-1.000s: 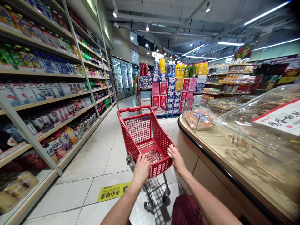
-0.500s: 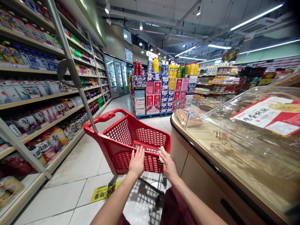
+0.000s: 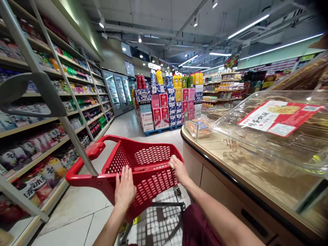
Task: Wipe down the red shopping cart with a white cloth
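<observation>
A red plastic shopping cart [image 3: 153, 188] stands side-on in front of me, its handle end to the left. My left hand [image 3: 125, 188] lies flat with fingers stretched out on the near side of the basket, below the rim. At the right end of the basket my right hand [image 3: 178, 169] is closed around a whitish cloth [image 3: 172, 161], which sits at the rim. Most of the cloth is hidden by the fingers. A grey metal pole [image 3: 74, 143] with a dark grey hook-shaped bracket [image 3: 33, 95] rises from the cart's left end.
To the right runs a wooden counter [image 3: 217, 184] with clear bins and a labelled lid [image 3: 279, 119]. Drink shelves [image 3: 38, 157] line the left. Ahead stand stacked cartons [image 3: 164, 109] topped with bottles, and glass-door fridges [image 3: 118, 92]. The floor is tiled [image 3: 77, 212].
The cart has come nearer and turned, its handle end swinging left and toward me. My left hand has moved left along its side. My right hand stays near the right end with the cloth.
</observation>
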### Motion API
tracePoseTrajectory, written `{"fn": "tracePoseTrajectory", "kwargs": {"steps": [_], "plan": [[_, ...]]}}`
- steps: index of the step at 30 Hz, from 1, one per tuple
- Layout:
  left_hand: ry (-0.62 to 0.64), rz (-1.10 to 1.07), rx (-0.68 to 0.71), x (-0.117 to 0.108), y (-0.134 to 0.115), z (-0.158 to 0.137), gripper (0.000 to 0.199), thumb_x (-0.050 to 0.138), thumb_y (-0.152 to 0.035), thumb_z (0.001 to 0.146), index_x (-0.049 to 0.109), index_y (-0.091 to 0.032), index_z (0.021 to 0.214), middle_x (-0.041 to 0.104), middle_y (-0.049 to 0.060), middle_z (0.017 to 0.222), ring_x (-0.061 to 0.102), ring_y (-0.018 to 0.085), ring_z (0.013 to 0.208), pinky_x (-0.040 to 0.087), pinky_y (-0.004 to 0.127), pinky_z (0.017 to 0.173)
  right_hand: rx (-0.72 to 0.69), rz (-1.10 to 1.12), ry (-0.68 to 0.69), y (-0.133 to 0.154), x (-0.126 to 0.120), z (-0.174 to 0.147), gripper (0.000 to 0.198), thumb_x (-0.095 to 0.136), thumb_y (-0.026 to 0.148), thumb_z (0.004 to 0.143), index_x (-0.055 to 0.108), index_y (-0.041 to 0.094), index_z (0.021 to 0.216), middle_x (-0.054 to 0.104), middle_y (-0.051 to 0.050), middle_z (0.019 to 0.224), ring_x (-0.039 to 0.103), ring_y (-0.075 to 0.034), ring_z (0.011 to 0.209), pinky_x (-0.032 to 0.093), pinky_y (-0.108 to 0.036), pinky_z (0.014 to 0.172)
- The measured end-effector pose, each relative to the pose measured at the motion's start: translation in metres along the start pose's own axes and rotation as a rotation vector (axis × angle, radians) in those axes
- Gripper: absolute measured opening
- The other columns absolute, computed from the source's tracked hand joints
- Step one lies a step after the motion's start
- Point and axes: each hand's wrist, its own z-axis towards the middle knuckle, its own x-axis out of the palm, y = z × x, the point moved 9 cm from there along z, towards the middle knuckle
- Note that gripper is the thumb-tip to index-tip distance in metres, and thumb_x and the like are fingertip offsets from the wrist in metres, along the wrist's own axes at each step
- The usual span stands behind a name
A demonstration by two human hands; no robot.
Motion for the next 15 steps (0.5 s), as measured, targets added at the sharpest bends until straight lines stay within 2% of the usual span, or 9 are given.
{"fn": "tracePoseTrajectory", "kwargs": {"steps": [2, 3, 7, 9, 12, 15], "plan": [[-0.015, 0.018, -0.037, -0.005, 0.011, -0.005, 0.064, 0.042, -0.022, 0.066, 0.039, -0.007, 0.128, 0.028, 0.01, 0.141, 0.018, 0.022, 0.133, 0.005, 0.043, 0.109, 0.092, -0.007, -0.051, -0.01, -0.003, 0.002, 0.035, 0.037, 0.01, 0.081, 0.063, 0.015, 0.105, 0.059, -0.011, 0.114, 0.048, -0.021, 0.114, 0.033, -0.042, 0.1], [-0.009, 0.019, -0.036, -0.007, 0.013, -0.007, 0.063, 0.042, -0.022, 0.066, 0.039, -0.007, 0.128, 0.029, 0.009, 0.14, 0.018, 0.022, 0.133, 0.005, 0.043, 0.109, 0.078, 0.009, -0.044, -0.003, 0.004, 0.002, 0.036, 0.037, 0.009, 0.081, 0.063, 0.016, 0.105, 0.059, -0.011, 0.113, 0.049, -0.021, 0.112, 0.034, -0.041, 0.099], [0.034, 0.004, -0.035, -0.011, 0.009, -0.017, 0.064, 0.042, -0.026, 0.068, 0.036, -0.007, 0.13, 0.025, 0.008, 0.142, 0.015, 0.022, 0.133, 0.006, 0.043, 0.109, -0.214, 0.123, 0.079, 0.062, 0.044, -0.002, 0.042, 0.04, 0.006, 0.077, 0.058, 0.019, 0.113, 0.057, -0.006, 0.117, 0.047, -0.018, 0.114, 0.035, -0.037, 0.1], [0.055, 0.001, -0.036, -0.013, 0.006, -0.023, 0.065, 0.041, -0.027, 0.069, 0.035, -0.007, 0.13, 0.024, 0.008, 0.142, 0.014, 0.021, 0.134, 0.006, 0.043, 0.109, -0.214, 0.13, 0.05, 0.066, 0.039, -0.004, 0.041, 0.04, 0.006, 0.078, 0.059, 0.019, 0.112, 0.058, -0.006, 0.117, 0.047, -0.018, 0.113, 0.035, -0.037, 0.1], [0.056, 0.008, -0.035, -0.015, 0.003, -0.032, 0.065, 0.042, -0.026, 0.068, 0.035, -0.009, 0.13, 0.023, 0.008, 0.143, 0.013, 0.022, 0.134, 0.006, 0.044, 0.109, -0.088, 0.104, -0.051, 0.043, 0.015, -0.005, 0.04, 0.033, 0.004, 0.08, 0.062, 0.013, 0.107, 0.059, -0.013, 0.112, 0.049, -0.02, 0.111, 0.034, -0.039, 0.099], [0.034, 0.015, -0.04, -0.019, 0.001, -0.04, 0.065, 0.043, -0.026, 0.068, 0.036, -0.009, 0.13, 0.023, 0.009, 0.143, 0.012, 0.023, 0.134, 0.006, 0.045, 0.109, -0.122, 0.108, -0.022, 0.05, 0.018, -0.011, 0.04, 0.035, 0.002, 0.077, 0.063, 0.013, 0.104, 0.061, -0.013, 0.11, 0.05, -0.021, 0.11, 0.035, -0.039, 0.098]]}}
